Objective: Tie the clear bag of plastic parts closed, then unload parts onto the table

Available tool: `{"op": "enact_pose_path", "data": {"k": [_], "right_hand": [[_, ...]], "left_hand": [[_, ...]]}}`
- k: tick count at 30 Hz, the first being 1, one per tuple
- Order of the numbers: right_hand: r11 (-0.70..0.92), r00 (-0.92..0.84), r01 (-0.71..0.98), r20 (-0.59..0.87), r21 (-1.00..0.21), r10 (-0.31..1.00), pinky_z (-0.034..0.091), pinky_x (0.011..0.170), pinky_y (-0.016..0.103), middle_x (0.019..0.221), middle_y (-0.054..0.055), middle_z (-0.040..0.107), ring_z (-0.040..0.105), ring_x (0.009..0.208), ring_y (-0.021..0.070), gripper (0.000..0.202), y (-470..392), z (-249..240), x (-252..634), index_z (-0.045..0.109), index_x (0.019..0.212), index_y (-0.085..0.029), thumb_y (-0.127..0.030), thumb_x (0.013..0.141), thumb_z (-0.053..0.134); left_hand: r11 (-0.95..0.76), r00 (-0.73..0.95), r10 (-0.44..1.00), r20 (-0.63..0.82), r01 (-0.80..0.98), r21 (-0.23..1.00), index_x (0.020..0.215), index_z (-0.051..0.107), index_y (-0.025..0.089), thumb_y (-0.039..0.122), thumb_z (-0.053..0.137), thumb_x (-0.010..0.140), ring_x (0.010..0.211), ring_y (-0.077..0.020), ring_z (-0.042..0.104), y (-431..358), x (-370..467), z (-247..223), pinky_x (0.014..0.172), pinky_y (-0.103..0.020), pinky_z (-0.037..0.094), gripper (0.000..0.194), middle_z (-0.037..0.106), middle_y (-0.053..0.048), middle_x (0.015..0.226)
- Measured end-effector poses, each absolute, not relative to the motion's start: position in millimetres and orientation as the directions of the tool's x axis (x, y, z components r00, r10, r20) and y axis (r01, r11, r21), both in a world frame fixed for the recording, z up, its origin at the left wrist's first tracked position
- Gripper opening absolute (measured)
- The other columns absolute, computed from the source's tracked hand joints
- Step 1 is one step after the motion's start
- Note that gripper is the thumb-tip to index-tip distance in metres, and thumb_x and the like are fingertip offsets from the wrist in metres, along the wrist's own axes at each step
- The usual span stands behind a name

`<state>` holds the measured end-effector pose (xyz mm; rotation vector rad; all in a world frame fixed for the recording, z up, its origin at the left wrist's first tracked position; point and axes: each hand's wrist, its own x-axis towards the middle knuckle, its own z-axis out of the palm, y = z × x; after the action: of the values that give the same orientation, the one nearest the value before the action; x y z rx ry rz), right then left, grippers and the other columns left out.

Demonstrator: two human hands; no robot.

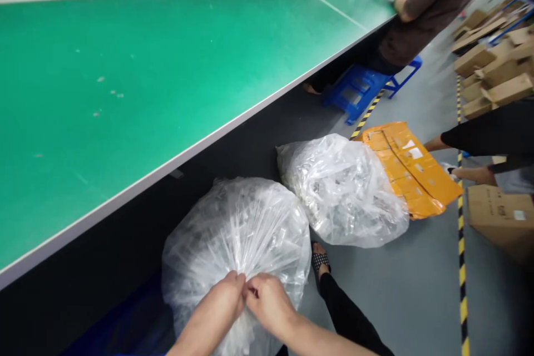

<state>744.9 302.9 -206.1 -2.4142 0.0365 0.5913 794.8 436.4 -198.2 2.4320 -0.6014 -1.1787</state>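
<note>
A large clear plastic bag (267, 217), full and rounded, stands on the floor beside the green table, its top gathered into tight pleats. My left hand (228, 296) is closed round the gathered neck of this bag. Right beside it, my right hand (267, 298) has its fingers pinched at the same neck, close to the left fingers. Loose plastic of the bag's mouth hangs below both hands. A second filled clear bag (346, 194) lies against the first one, to its right.
The green table (167, 83) runs along the left. An orange package (411, 169) lies past the second bag. A blue stool (354, 89) stands near a person (434, 5) at the table. Cardboard boxes (496, 67), another person's legs (492, 133) and striped floor tape (461, 256) are at the right.
</note>
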Motion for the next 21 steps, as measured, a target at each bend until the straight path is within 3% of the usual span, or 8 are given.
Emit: {"op": "enact_pose_path", "data": {"k": [6,12,16,21], "right_hand": [[-0.799,0.873,-0.059,-0.42,-0.598,0.25,0.035,0.054,0.021,0.07,0.001,0.063,0.059,0.065,0.0155,0.01,301.5,-204.0,773.5,0.068,0.07,-0.017,-0.011,0.076,0.074],[-0.813,0.848,0.02,-0.421,-0.582,0.322,0.04,0.058,0.02,0.072,0.003,0.063,0.061,0.071,0.0203,0.01,298.5,-210.7,777.6,0.065,0.071,-0.015,-0.022,0.074,0.072],[-0.837,0.853,0.024,-0.425,-0.546,0.302,0.043,0.062,0.024,0.076,0.008,0.063,0.06,0.072,0.0242,0.004,297.4,-207.7,767.2,0.065,0.078,-0.011,-0.014,0.076,0.065],[-0.824,0.851,-0.018,-0.441,-0.566,0.284,0.041,0.065,0.025,0.075,0.009,0.059,0.057,0.073,0.0234,0.006,286.3,-196.5,757.5,0.061,0.078,-0.008,-0.002,0.078,0.061]], "left_hand": [[-0.823,0.573,-0.546,-0.611,-0.234,0.517,0.084,0.054,0.012,0.008,0.036,0.085,0.079,-0.0177,0.056,445.4,804.6,-211.1,0.074,-0.027,0.042,0.018,0.055,-0.007,0.084],[-0.812,0.569,-0.548,-0.613,-0.186,0.553,0.079,0.05,0.014,0.014,0.039,0.083,0.074,-0.0169,0.054,447.4,804.1,-203.3,0.069,-0.027,0.041,0.012,0.052,-0.005,0.08],[-0.788,0.523,-0.587,-0.617,-0.195,0.584,0.085,0.05,0.015,0.016,0.035,0.086,0.076,-0.0169,0.055,440.1,802.6,-180.4,0.07,-0.027,0.041,0.015,0.054,-0.005,0.085],[-0.794,0.529,-0.606,-0.595,-0.351,0.496,0.089,0.052,0.016,0.014,0.033,0.09,0.076,-0.0186,0.058,435.6,795.5,-169.8,0.067,-0.026,0.042,0.019,0.056,-0.004,0.084]]}}
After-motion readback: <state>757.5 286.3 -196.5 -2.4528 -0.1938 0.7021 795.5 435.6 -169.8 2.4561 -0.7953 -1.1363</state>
